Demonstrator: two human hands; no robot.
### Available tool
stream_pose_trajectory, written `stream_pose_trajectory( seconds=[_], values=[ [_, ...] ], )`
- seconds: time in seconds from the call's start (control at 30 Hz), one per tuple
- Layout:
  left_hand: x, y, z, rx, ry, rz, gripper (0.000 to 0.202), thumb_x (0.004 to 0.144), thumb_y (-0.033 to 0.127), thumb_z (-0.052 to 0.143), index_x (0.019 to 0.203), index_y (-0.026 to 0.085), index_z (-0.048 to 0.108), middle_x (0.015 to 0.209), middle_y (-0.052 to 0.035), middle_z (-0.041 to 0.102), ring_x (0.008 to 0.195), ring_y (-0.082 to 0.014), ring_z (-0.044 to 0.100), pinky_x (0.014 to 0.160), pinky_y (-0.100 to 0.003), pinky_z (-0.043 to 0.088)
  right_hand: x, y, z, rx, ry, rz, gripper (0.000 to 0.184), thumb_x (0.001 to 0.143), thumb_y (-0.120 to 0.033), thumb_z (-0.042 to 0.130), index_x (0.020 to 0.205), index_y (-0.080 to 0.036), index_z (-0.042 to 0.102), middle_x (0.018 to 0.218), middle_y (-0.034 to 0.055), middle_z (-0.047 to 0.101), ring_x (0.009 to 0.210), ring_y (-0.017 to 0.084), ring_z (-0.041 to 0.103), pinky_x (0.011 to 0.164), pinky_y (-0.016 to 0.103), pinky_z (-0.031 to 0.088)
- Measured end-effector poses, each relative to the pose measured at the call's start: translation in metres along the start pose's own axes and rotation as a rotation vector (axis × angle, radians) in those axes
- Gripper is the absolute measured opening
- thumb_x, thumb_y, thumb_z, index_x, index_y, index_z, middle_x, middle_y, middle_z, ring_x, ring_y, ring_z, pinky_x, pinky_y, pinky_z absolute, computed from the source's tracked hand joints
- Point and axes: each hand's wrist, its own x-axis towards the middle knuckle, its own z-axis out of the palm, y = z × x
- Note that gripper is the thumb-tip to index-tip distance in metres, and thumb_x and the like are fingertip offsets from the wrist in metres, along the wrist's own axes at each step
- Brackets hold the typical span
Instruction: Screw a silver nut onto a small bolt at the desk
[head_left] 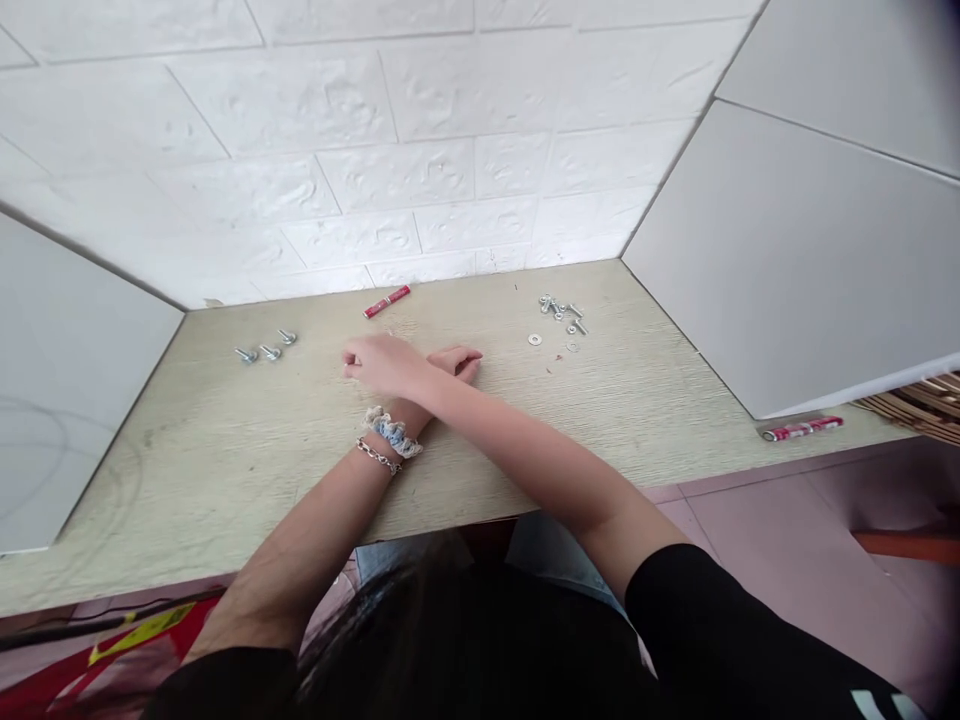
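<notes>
My forearms cross above the pale wooden tabletop, the right one over the left. My right hand (386,365) is on the left side, thumb and fingers pinched together; whatever is between the tips is too small to name. Partly covered by my right wrist, my left hand (459,361) rests low over the wood with its fingertips pointing right. Its fingers and thumb are drawn together, and I cannot make out anything in them. Left of the hands lie three bolts with washers (270,353). To the right are a loose pile of bolts and nuts (555,308) and a flat washer (535,340).
A red-wrapped stick (387,302) lies near the white brick-pattern wall (435,180). Another red roll (802,429) is at the front right edge, near a wicker basket (919,405). Pale panels (817,250) close off both sides.
</notes>
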Motion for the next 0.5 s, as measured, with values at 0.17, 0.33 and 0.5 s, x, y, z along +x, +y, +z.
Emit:
stream_pose_trajectory(
  seconds=[0.17, 0.33, 0.5],
  values=[
    [0.001, 0.006, -0.004, -0.021, 0.000, -0.012, 0.030, 0.090, 0.025, 0.045, 0.104, 0.018, 0.072, 0.107, -0.0066, 0.074, 0.099, -0.0197, 0.067, 0.094, -0.034, 0.053, 0.024, -0.007, 0.024, -0.028, -0.018, 0.009, 0.014, 0.089, -0.031, 0.046, 0.081, -0.021, 0.049, 0.098, 0.0067, 0.068, 0.085, 0.021, 0.059, 0.066, 0.032, 0.041],
    [0.003, 0.003, -0.005, -0.045, 0.039, 0.013, 0.029, 0.089, 0.025, 0.046, 0.099, 0.018, 0.073, 0.101, -0.0064, 0.075, 0.093, -0.0192, 0.067, 0.091, -0.035, 0.053, 0.051, -0.022, 0.043, -0.056, -0.029, -0.025, 0.015, 0.089, -0.022, 0.042, 0.088, -0.020, 0.056, 0.106, 0.0122, 0.069, 0.090, 0.026, 0.064, 0.066, 0.035, 0.047],
    [0.004, 0.001, -0.008, -0.084, 0.126, -0.075, 0.029, 0.089, 0.026, 0.046, 0.098, 0.018, 0.073, 0.097, -0.0060, 0.075, 0.086, -0.0179, 0.066, 0.088, -0.033, 0.053, 0.085, -0.021, 0.049, -0.020, -0.012, 0.018, 0.021, 0.086, -0.017, 0.043, 0.092, -0.021, 0.062, 0.104, 0.0098, 0.071, 0.095, 0.025, 0.066, 0.073, 0.037, 0.049]
  ],
)
